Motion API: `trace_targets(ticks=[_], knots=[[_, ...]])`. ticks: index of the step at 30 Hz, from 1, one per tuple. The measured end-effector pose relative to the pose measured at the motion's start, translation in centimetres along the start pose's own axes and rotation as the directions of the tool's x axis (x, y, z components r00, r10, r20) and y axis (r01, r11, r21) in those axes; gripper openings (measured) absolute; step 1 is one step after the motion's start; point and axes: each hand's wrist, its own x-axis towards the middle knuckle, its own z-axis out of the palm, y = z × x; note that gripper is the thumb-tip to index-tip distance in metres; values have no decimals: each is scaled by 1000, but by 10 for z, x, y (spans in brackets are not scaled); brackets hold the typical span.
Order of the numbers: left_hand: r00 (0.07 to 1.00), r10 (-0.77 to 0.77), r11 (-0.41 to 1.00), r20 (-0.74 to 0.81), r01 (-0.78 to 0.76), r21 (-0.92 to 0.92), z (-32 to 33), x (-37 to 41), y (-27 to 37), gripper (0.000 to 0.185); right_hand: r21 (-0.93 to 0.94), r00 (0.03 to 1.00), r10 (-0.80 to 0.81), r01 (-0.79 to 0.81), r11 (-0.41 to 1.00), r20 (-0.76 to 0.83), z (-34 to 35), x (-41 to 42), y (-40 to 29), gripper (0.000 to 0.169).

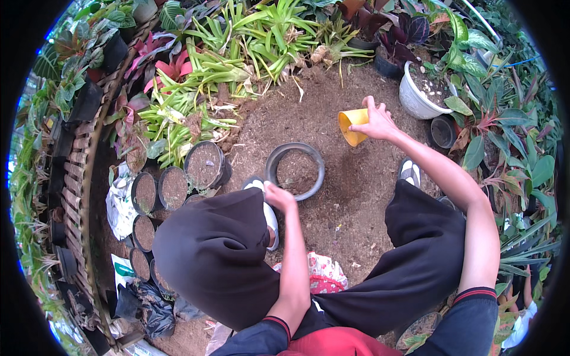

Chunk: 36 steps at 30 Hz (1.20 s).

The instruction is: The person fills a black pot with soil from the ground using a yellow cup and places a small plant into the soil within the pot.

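My right hand (378, 122) grips a yellow plastic cup (355, 127) by its narrow end, at the right of the soil. The cup lies tilted, its mouth facing left and downward. Left of it, a round black plastic pot (319, 163) stands on the ground with brown soil (297, 169) inside. My left hand (279, 196) is at the pot's near-left rim, beside my left shoe. Its fingers are partly hidden, so whether they grip the rim is unclear.
Several soil-filled black pots (205, 162) stand to the left, near a slatted bamboo rack (78, 178). Uprooted green plants (267, 40) are heaped at the back. A white pot (421, 99) and leafy plants (507, 120) line the right. A red patterned cloth (327, 276) lies between my legs.
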Motion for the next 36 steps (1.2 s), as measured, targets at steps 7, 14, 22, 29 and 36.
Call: trace_targets(ticks=[7, 14, 22, 29, 36], knots=[[997, 59, 996, -45, -56, 62, 0, 19, -2, 50, -78, 988, 6, 6, 997, 152, -5, -21, -18, 101], [999, 9, 998, -34, -7, 70, 9, 6, 0, 50, -444, 881, 308, -129, 887, 359, 23, -26, 14, 113], [994, 77, 997, -77, -77, 3, 12, -11, -3, 57, -467, 737, 473, -241, 851, 483, 74, -36, 61, 117], [976, 135, 991, -170, -137, 0, -9, 3, -10, 60, -184, 660, 355, -316, 931, 662, 87, -34, 15, 117], [993, 73, 997, -92, -76, -30, 6, -9, -2, 60, 175, 553, 165, -509, 843, 817, 17, -35, 66, 96]])
